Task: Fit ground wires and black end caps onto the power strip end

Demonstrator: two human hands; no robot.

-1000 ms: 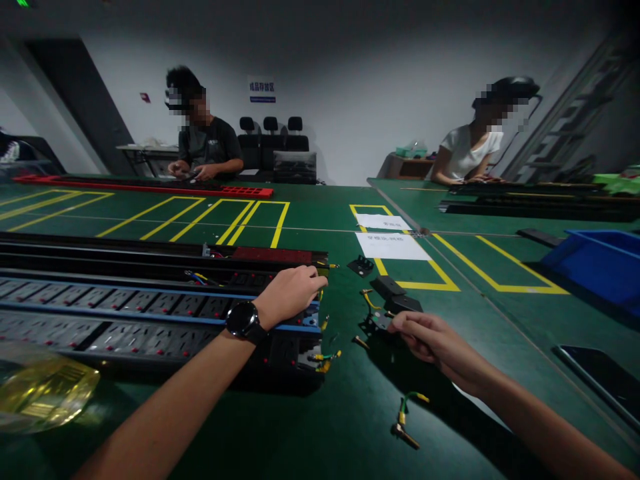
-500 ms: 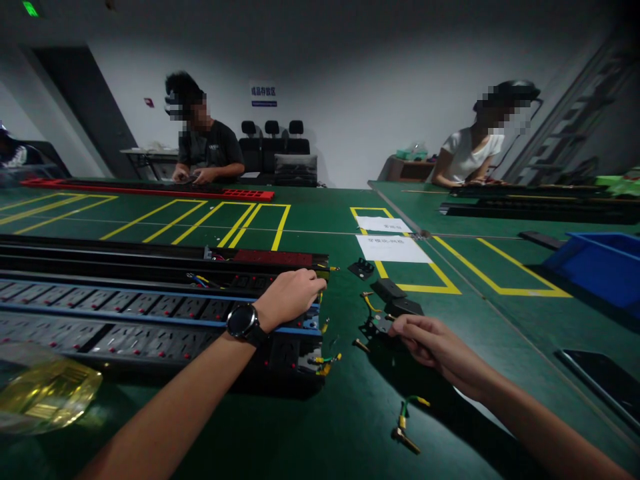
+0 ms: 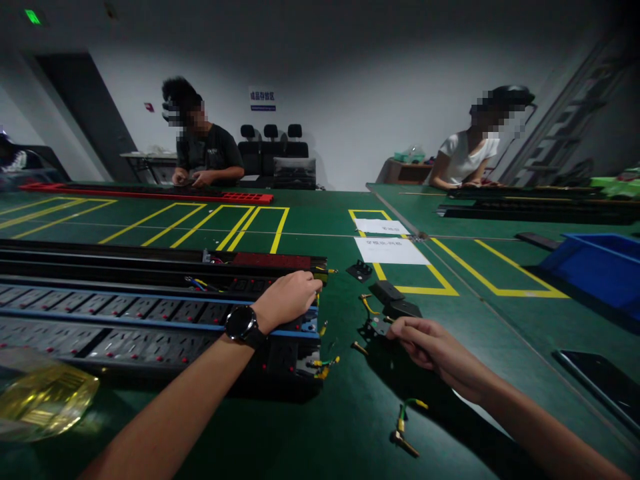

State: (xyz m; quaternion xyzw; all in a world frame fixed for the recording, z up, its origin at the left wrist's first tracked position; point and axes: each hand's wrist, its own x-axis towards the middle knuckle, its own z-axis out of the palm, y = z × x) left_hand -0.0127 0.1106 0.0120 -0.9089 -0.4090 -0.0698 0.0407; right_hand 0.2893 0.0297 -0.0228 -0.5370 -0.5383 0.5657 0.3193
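Observation:
Long black power strips (image 3: 125, 310) with rows of sockets and red dots lie side by side on the left. My left hand (image 3: 291, 295), a black watch on its wrist, is closed over the right end of one; its fingertips are partly hidden. Short green-yellow wires (image 3: 327, 362) stick out of the strip ends. Just right of them, my right hand (image 3: 425, 340) pinches a small black plate (image 3: 381, 325) by its edge. Beyond it are black end caps (image 3: 387, 292) and a yellow wire (image 3: 369, 305). A bolt (image 3: 359, 347) and a green-yellow wire with a bolt (image 3: 404, 437) lie nearer me.
The green table (image 3: 320, 223) has yellow taped outlines and white paper labels (image 3: 390, 251). A blue bin (image 3: 600, 270) and a phone (image 3: 603, 380) are at the right. A clear yellowish package (image 3: 45, 400) lies at the near left. Two people work across the table, beside more strips.
The view has shifted slightly. Both hands keep almost the same place and grip.

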